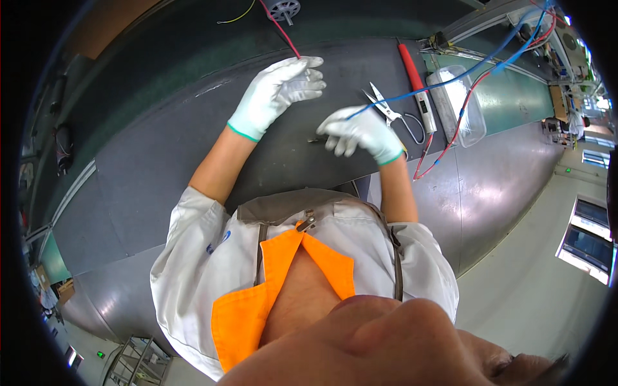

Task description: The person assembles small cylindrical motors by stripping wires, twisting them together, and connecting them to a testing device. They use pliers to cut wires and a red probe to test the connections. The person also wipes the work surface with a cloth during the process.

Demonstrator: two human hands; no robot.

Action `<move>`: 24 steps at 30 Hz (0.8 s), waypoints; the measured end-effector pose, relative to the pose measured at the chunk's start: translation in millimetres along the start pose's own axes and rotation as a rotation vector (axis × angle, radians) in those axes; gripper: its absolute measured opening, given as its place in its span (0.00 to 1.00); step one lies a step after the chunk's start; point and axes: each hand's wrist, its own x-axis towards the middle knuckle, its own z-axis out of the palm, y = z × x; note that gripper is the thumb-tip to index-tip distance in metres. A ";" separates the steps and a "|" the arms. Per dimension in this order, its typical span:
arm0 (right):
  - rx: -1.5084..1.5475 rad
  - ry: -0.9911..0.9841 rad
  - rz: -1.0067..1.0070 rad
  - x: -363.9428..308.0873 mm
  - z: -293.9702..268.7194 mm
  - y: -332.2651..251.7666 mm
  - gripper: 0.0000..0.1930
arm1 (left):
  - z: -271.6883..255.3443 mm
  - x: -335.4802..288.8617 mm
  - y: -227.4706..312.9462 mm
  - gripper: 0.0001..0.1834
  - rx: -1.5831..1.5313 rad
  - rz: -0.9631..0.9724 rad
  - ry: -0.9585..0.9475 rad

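Note:
My left hand point(283, 90), in a white glove with a green cuff, holds the end of a thin red wire point(280, 29) at its upper fingers; the other fingers are loosely bent. The wire runs up toward a silver motor point(284, 9) with a short shaft at the far edge. My right hand point(364, 134), gloved alike, is curled above the bench; its palm side is hidden. A small dark tip point(313, 140) shows beside its fingertips, and I cannot tell what it belongs to. A blue hose point(425, 92) comes down across the back of this hand.
Right of my right hand lie open scissors point(388, 110) and a red-and-white tool point(415, 80) with a red cord point(450, 145). Beyond stands a clear plastic box point(473, 109) with white contents. A yellow-green wire point(238, 18) lies near the motor. The dark bench mat point(148, 167) spreads leftward.

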 end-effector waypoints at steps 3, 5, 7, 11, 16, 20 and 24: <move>-0.092 0.058 -0.012 4.6 30.5 17.7 0.12 | 4.0 2.1 -0.6 0.21 -0.003 0.031 0.055; -0.045 0.129 -0.217 1.0 32.1 18.2 0.12 | 2.6 2.1 -2.1 0.21 0.038 0.046 0.118; 0.061 0.195 -0.425 -8.4 29.5 12.2 0.12 | 5.2 3.3 -3.7 0.21 0.048 0.072 0.156; 0.166 0.401 -0.671 -5.2 38.5 -3.9 0.14 | 16.9 0.2 -4.6 0.21 0.055 0.129 0.202; 0.201 0.460 -0.733 6.9 48.8 -3.9 0.14 | 21.0 -5.6 -6.1 0.21 0.189 0.184 0.244; 0.172 0.490 -0.747 7.5 53.5 -5.8 0.13 | 28.9 -5.4 -6.9 0.20 0.246 0.221 0.316; 0.192 0.486 -0.752 11.0 52.1 -4.3 0.13 | 33.5 -4.0 -9.5 0.20 0.263 0.242 0.351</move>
